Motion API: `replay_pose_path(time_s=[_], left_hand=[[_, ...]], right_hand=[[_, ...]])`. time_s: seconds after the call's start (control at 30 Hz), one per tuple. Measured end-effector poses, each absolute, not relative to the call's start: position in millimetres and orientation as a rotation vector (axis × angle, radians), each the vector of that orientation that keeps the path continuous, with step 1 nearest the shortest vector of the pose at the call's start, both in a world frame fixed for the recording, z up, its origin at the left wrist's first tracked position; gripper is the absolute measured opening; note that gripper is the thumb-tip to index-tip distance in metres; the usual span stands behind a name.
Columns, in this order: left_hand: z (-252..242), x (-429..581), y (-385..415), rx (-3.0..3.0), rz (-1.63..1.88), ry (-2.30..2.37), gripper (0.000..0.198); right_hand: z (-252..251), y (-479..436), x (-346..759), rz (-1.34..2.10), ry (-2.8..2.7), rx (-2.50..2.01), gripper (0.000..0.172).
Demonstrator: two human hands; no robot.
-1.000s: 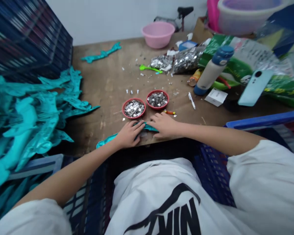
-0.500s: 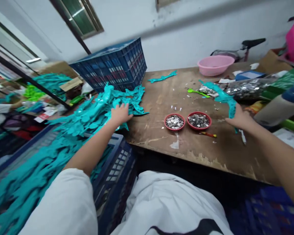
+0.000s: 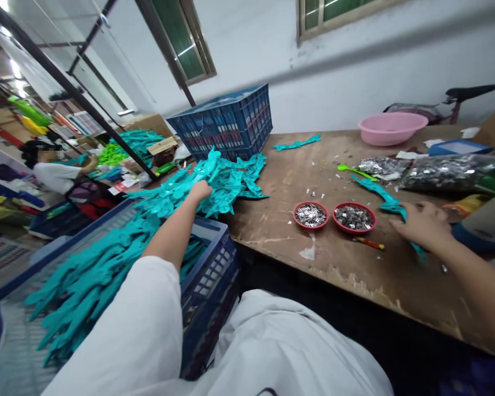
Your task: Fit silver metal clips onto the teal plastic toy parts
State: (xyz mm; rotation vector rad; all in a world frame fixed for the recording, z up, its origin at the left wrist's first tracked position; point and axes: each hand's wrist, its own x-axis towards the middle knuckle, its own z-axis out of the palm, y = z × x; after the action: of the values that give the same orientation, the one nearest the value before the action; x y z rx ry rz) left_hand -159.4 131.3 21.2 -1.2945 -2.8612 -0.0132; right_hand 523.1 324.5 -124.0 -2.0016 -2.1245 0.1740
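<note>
My left hand (image 3: 201, 191) is closed at the top of a heap of teal plastic pieces (image 3: 239, 179), its fingertips partly hidden among them. It appears to pinch one, though which one is unclear. On the table at the right lies a long, thin teal plastic piece (image 3: 375, 190). Over its near half is my right hand (image 3: 424, 224), blurred, with the fingers apart and loosely bent. Two red bowls of small metal parts, one (image 3: 311, 215) brighter and one (image 3: 354, 218) darker, stand between my hands.
A blue crate (image 3: 206, 291) full of teal pieces sits at my left; another blue crate (image 3: 226, 124) stands behind the heap. A pink basin (image 3: 391, 129), bagged metal parts (image 3: 441, 173) and a bottle (image 3: 487, 220) are to the right. Another person (image 3: 58, 173) sits far left.
My right hand has lowered the teal piece onto the table and its fingers have loosened. My left hand has closed and drawn back over the heap. The view has swung left.
</note>
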Motion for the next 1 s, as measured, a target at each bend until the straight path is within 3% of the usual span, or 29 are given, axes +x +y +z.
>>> replay_pose_path(time_s=[0.43, 0.67, 0.77, 0.9, 1.0], left_hand=[[117, -154, 121, -1.183, -0.11, -2.607, 0.055], [154, -104, 119, -1.325, -0.133, -2.511, 0.047], [124, -51, 118, -1.66, -0.009, -2.43, 0.048], [37, 30, 119, -2.096, 0.212, -2.18, 0.048], [-34, 80, 124, -2.42, 0.411, -2.018, 0.043]], right_hand=[[-116, 300, 495, 0.205, -2.55, -1.74, 0.062], [-93, 284, 475, 0.171, -2.554, -1.606, 0.07], [-68, 242, 458, 0.024, -2.497, -1.381, 0.081], [-38, 184, 421, -0.045, -2.838, -0.956, 0.111], [-40, 161, 401, 0.197, -3.203, -1.077, 0.109]])
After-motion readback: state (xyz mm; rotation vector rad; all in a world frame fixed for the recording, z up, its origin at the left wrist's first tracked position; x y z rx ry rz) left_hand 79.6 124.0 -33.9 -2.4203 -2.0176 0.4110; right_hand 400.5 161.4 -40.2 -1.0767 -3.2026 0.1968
